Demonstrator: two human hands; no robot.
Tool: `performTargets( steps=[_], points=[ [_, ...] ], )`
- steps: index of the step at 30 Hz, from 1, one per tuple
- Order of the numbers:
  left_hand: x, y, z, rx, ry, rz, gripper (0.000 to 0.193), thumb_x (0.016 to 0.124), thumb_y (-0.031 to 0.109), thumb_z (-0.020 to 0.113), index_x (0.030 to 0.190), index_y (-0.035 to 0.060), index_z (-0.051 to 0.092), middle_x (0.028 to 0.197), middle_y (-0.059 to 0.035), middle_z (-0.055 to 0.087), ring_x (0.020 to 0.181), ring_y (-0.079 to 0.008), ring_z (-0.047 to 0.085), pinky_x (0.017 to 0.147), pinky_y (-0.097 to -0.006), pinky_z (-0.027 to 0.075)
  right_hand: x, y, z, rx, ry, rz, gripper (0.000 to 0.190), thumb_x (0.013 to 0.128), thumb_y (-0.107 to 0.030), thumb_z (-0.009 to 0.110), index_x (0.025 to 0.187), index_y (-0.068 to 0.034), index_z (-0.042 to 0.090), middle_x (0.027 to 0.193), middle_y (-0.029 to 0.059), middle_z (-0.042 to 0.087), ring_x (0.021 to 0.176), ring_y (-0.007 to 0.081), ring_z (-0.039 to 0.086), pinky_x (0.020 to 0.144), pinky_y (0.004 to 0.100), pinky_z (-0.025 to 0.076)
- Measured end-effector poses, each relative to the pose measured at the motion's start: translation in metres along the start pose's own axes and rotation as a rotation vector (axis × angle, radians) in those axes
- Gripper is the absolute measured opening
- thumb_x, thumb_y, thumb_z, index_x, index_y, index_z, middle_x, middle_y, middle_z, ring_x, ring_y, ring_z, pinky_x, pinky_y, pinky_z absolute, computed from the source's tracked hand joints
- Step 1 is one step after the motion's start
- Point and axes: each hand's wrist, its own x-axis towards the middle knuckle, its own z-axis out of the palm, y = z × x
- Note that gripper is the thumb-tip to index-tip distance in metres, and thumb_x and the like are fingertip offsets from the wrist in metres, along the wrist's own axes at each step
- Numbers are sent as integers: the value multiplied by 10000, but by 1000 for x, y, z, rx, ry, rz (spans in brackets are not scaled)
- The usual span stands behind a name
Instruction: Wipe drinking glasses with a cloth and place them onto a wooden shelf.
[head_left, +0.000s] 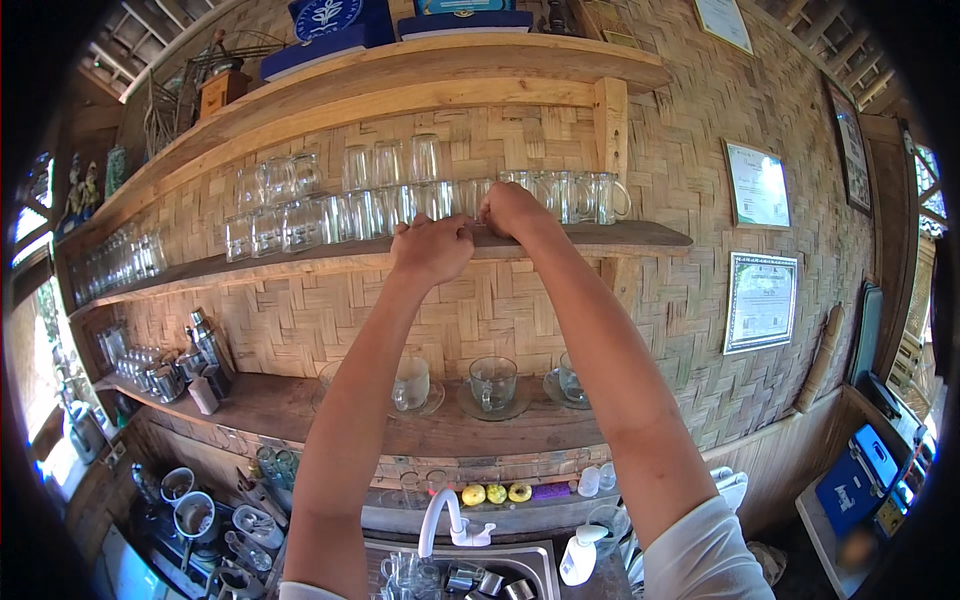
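Both arms reach up to a wooden shelf (645, 234) lined with clear glass mugs. My left hand (433, 244) rests at the shelf's front edge, fingers bent, before the lower row of glasses (367, 214). Close to its right, my right hand (510, 208) is bent down over the shelf, its fingertips near a glass in the row; whether it grips that glass is hidden. More glass mugs (604, 199) stand right of it, and upturned glasses (426, 157) are stacked on the row at left.
Below are glass cups on saucers (493, 384) on a lower shelf, a white faucet (442, 517), a steel sink (544, 559) holding glasses and metal cups, and a white pump bottle (581, 555). Metal shakers (206, 337) stand at left. Framed certificates (760, 302) hang at right.
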Motion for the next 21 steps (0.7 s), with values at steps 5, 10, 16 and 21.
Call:
performTargets(
  steps=[5,10,16,21],
  points=[
    [-1,-1,0,-2,-11,-5,470,929,312,342,1337,271,571,1274,-125,620,1277,-293,488,1135,-503,271,-4,-6,2,-47,72,6,193,772,-33,660,938,-74,751,1077,217,682,1019,348,663,882,407,540],
    [-1,-1,2,19,13,6,477,920,311,339,1335,272,571,1263,-117,628,1271,-284,493,1125,-505,281,-9,-9,-1,54,69,-97,183,802,-39,605,906,-78,750,996,178,705,927,340,674,823,389,547],
    [0,-1,1,14,5,6,479,917,312,341,1338,272,566,1281,-98,622,1276,-277,488,1129,-502,279,0,-4,3,-58,17,-90,241,837,-47,592,999,-118,756,1034,191,696,926,339,673,824,371,546],
    [1,-3,3,17,1,-5,475,923,317,338,1338,273,564,1292,-88,618,1278,-277,487,1136,-504,272,3,-1,8,-40,-19,-66,284,835,-43,592,1051,-136,751,1054,197,691,942,326,680,838,374,544]
  ],
)
